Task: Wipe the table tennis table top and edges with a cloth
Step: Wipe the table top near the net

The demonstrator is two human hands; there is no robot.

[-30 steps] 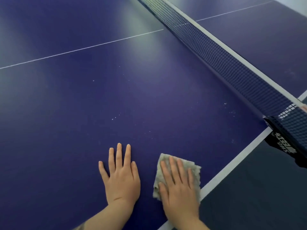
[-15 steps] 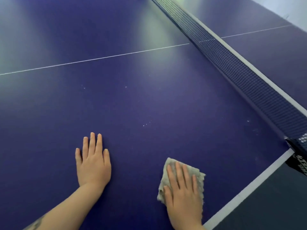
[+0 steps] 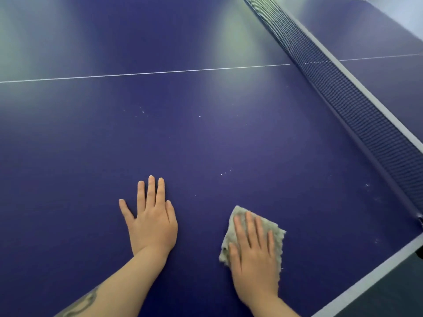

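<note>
The right hand [image 3: 255, 255] presses flat, fingers straight, on a frayed grey cloth [image 3: 273, 234] near the table's white side stripe [image 3: 366, 274]. Just left, apart from the cloth, the left hand [image 3: 152, 221] lies open on the smooth blue table [image 3: 206, 138] — pale specks [image 3: 225, 173] ahead. Beyond, a thin white line [image 3: 146, 73] meets the dark mesh net [image 3: 348, 99].

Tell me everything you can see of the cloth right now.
The cloth is a small, pale grey-beige rag, fuzzy with frayed edges, and looks folded into a rough rectangle. It lies flat on the blue table near the white side line, with the net off to the right. The right hand presses on it with straight fingers, covering most of it; the left hand does not touch it.
</note>
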